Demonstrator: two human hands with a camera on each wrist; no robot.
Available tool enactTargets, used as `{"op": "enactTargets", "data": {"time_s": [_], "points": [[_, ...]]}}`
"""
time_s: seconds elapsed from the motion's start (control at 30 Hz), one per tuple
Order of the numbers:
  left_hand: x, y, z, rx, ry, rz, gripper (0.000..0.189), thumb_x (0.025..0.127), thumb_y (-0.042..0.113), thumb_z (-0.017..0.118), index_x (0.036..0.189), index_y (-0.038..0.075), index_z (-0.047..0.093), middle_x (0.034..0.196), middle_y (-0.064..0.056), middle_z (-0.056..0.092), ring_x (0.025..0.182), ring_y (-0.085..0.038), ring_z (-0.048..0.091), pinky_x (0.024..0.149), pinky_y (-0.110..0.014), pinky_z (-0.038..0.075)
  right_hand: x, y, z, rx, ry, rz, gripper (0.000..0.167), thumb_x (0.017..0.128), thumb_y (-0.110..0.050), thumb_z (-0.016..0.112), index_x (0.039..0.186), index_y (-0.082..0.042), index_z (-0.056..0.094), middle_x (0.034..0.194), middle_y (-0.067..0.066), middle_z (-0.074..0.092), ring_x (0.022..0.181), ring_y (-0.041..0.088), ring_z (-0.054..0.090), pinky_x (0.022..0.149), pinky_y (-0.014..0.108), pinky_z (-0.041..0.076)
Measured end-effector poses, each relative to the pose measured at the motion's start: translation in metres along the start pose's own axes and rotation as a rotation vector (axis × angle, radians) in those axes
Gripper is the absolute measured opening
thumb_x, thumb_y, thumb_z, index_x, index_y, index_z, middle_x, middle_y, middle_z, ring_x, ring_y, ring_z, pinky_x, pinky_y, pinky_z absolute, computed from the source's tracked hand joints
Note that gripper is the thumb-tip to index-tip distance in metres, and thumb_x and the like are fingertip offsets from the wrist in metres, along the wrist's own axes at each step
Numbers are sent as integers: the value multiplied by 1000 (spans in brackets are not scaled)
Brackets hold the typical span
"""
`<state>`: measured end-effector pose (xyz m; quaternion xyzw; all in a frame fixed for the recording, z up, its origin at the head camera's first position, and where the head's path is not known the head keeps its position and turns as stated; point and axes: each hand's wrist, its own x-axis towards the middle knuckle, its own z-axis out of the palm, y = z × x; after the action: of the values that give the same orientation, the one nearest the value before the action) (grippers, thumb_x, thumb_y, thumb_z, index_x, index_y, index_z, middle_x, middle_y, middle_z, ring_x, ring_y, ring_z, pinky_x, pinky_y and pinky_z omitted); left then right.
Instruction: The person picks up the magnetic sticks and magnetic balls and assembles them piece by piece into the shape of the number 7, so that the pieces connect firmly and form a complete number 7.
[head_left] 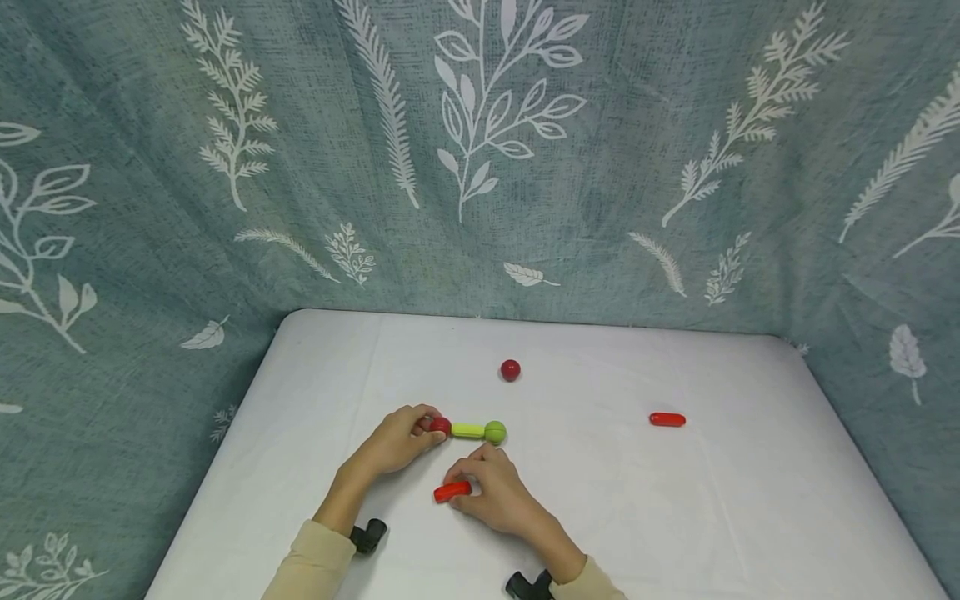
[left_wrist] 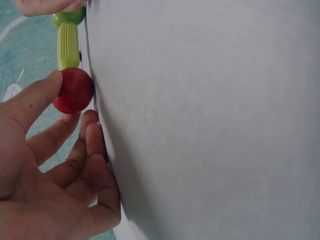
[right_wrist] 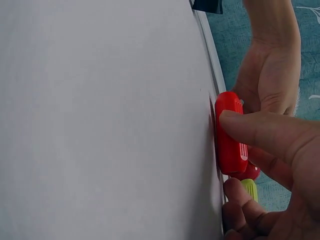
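Note:
My left hand (head_left: 405, 437) pinches a dark red ball (left_wrist: 74, 91) between thumb and fingers. That ball touches one end of a yellow-green ribbed rod (head_left: 468, 431), whose other end meets a green ball (head_left: 495, 432); the three form a line on the white table. Nearer the front, my right hand (head_left: 491, 492) pinches a bright red rod (right_wrist: 231, 134) with rounded ends, thumb on its side. This red rod lies just below the line of joined pieces in the head view, apart from them. The right fingertips partly cover the green ball in the left wrist view.
Another dark red ball (head_left: 511, 370) sits farther back on the table (head_left: 600, 500). Off to the right lies a second red rod (head_left: 667, 419). A patterned green curtain (head_left: 585, 250) hangs behind the table's back edge. Black wrist mounts (head_left: 369, 536) are near both wrists.

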<state>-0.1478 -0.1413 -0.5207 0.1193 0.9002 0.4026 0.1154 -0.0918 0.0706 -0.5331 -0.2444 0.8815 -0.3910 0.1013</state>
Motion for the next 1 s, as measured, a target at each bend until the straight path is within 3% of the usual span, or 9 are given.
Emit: {"op": "enactTargets", "data": {"time_s": [0.57, 1.0], "points": [[1, 0, 0, 1, 5, 7, 24, 93, 24, 74, 111, 9, 69, 92, 2, 61, 84, -14, 54, 76, -36, 48, 0, -2, 5, -38, 11, 22, 20, 80, -18, 84, 96, -26, 76, 100, -7, 48, 94, 15, 40, 81, 38, 33], [0, 0, 1, -2, 6, -10, 26, 93, 25, 73, 114, 10, 68, 94, 1, 61, 86, -14, 54, 76, -36, 48, -11, 4, -7, 26, 23, 22, 24, 84, -16, 82, 104, -23, 73, 109, -7, 49, 104, 18, 41, 86, 38, 39]]}}
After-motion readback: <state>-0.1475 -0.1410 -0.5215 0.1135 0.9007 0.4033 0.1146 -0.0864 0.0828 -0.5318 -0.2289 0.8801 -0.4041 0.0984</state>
